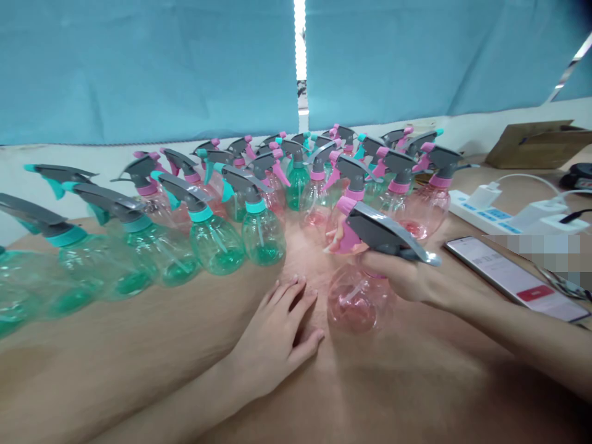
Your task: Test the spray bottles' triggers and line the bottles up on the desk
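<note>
My right hand [402, 274] is wrapped round the neck of a pink spray bottle [356, 302], just under its grey and pink trigger head. The bottle is upright, with its nozzle pointing to the far left. My left hand [272, 336] lies flat on the table [185, 376], fingers stretched out, a little left of that bottle and holding nothing. A row of green spray bottles [263, 234] with turquoise collars stands to the left, beyond my left hand. Behind the held bottle are several more pink spray bottles [423, 213].
At the right lies a phone [513, 277] with a lit screen. A white power strip [485, 213] with plugged-in chargers and cables sits behind it. Farther back is a cardboard box [531, 148]. A blue curtain [185, 68] hangs along the far side.
</note>
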Demonstrator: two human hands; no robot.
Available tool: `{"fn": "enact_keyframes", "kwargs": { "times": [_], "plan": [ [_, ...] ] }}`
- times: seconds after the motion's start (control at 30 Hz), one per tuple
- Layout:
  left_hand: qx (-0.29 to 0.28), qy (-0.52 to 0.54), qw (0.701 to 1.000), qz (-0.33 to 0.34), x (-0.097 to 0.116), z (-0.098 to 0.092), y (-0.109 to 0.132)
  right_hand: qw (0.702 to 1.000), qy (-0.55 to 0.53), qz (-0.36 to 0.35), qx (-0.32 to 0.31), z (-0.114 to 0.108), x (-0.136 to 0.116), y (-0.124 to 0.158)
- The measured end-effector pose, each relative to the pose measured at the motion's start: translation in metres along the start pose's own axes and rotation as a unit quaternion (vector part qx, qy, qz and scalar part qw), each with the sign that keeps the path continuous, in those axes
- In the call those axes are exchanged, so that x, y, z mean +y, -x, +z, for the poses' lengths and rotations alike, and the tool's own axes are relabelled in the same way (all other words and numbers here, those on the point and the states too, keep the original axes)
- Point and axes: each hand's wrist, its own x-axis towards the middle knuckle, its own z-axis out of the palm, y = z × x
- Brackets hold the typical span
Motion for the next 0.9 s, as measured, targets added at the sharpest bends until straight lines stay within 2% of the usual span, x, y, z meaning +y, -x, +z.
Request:
{"fn": "enact_keyframes", "kwargs": {
  "times": [0.17,0.73,0.9],
  "plan": [
    [0.006,0.000,1.000,0.000,-0.001,0.002,0.000,0.996,-0.084,-0.007,-0.015,0.012,-0.009,-0.008],
    [0.007,-0.009,1.000,0.005,-0.001,0.001,-0.001,0.996,-0.061,-0.023,0.060,0.016,-0.015,-0.009],
    [0.012,-0.009,1.000,0.006,-0.001,0.003,-0.001,0.995,-0.069,-0.053,0.053,0.017,-0.014,-0.009]
  ]
}}
